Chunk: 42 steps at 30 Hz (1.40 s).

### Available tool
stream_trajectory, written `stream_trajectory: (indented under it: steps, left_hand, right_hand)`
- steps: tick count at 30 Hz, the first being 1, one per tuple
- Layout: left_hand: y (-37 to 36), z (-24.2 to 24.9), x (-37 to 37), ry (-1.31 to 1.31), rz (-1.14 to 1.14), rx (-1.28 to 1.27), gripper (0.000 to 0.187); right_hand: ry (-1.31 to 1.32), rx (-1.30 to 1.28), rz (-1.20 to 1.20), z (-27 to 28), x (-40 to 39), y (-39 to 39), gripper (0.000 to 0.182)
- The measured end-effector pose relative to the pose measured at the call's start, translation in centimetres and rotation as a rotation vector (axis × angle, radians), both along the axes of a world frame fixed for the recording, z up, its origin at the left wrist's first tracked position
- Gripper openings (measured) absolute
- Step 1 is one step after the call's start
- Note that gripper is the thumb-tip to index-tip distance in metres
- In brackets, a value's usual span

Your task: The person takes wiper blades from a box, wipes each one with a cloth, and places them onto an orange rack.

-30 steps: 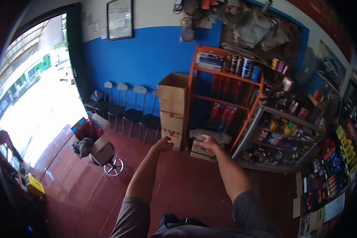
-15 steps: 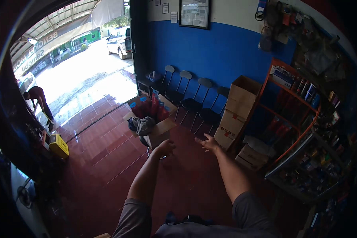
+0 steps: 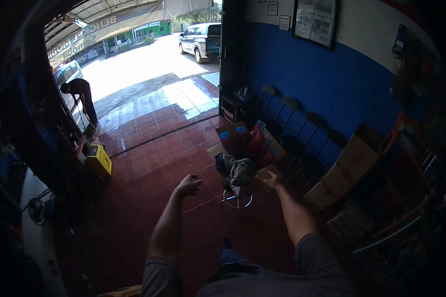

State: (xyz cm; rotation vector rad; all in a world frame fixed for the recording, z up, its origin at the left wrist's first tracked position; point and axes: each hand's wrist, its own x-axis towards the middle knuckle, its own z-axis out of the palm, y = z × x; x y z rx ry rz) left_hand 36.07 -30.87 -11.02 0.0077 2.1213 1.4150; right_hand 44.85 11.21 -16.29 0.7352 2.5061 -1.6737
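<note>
Holding both arms out forward, nearly straight, slanted inward. Hovering left hand (image 3: 187, 186) over the red floor (image 3: 139, 198), fingers loosely curled, gripping nothing visible. Holding right hand (image 3: 269, 182) with fingers partly spread, also gripping nothing visible, right by the near edge of the cardboard box (image 3: 216, 150); unable to tell if touching. Seeing box above the stool (image 3: 238, 201), carrying red bottles (image 3: 255, 141) and grey cloth (image 3: 240, 170).

The right grip (image 3: 269, 181) hovers near a box (image 3: 215, 150) of red containers (image 3: 255, 143).

There are two hands (image 3: 187, 185), four chairs (image 3: 290, 103), one yellow box (image 3: 99, 161)
</note>
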Motion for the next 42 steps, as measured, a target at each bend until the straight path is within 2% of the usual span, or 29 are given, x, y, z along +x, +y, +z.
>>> stream_trajectory:
  steps: [3,4,5,7,9,11,12,13,16,25,28,31,33,37,39,40,42]
  left_hand:
    - [-2.3,-0.8,-5.6,-0.013,0.018,-0.029,0.066]
    - [-2.6,-0.8,-7.6,-0.018,0.012,-0.031,0.065]
    - [-2.9,-1.0,-9.3,-0.029,0.004,-0.033,0.064]
    - [-3.1,-0.7,-12.4,-0.019,-0.002,-0.040,0.063]
    - [-3.1,-0.5,-15.8,-0.013,-0.015,-0.045,0.061]
    - [-2.8,-0.7,-19.1,-0.029,-0.028,-0.037,0.059]
    - [-2.5,-1.0,-20.7,-0.023,-0.047,-0.049,0.057]
    - [-2.4,-1.2,-22.4,-0.023,-0.065,-0.048,0.057]
    - [-1.7,-2.5,-27.3,-0.023,-0.125,-0.049,0.055]
    - [1.1,-5.9,-39.0,-0.106,-0.387,-0.111,0.051]
    - [4.0,-7.8,-41.1,-0.106,-0.442,-0.118,0.045]
    - [7.9,-9.5,-42.8,-0.021,-0.453,-0.016,0.039]
    - [11.0,-10.1,-43.1,0.065,-0.521,-0.012,0.037]
    - [16.6,-11.8,-44.2,0.280,-0.543,0.046,0.034]
    - [18.5,-9.9,-44.6,0.328,-0.564,0.025,0.033]
    - [19.2,-9.0,-44.4,0.366,-0.575,0.003,0.033]
    - [20.5,-7.5,-44.2,0.427,-0.535,0.028,0.034]
  right_hand:
    - [0.102,0.083,-0.032,-0.1,-6.1,-1.0,0.114]
    - [0.103,0.242,-0.022,-1.1,-8.8,-0.8,0.112]
    - [0.095,0.239,-0.025,-2.4,-10.7,-0.6,0.112]
    - [0.149,0.084,-0.044,-0.6,-13.1,-2.6,0.113]
    - [0.134,0.067,-0.057,0.7,-15.2,-4.4,0.109]
    - [0.138,0.256,-0.029,0.7,-17.3,-4.9,0.108]
    - [0.239,0.373,-0.078,0.0,-18.7,-5.6,0.107]
    - [0.155,0.354,-0.062,-0.5,-19.5,-5.6,0.108]
    - [0.126,0.449,-0.067,-2.3,-22.3,-6.7,0.110]
    - [-0.084,0.460,-0.160,-3.7,-23.1,-10.0,0.109]
    - [-0.116,0.462,-0.239,-3.4,-21.7,-10.9,0.104]
    - [-0.155,0.430,-0.302,-3.4,-21.6,-10.3,0.100]
    - [-0.152,0.286,-0.364,-3.7,-21.4,-9.3,0.092]
    - [-0.059,0.233,-0.514,-6.8,-22.8,-3.8,0.078]
    - [0.184,0.450,-0.783,-7.0,-24.0,-0.9,0.062]
    - [0.186,0.448,-0.784,-5.2,-24.7,-0.4,0.062]
    - [0.186,0.529,-0.956,-1.6,-26.0,0.9,0.051]
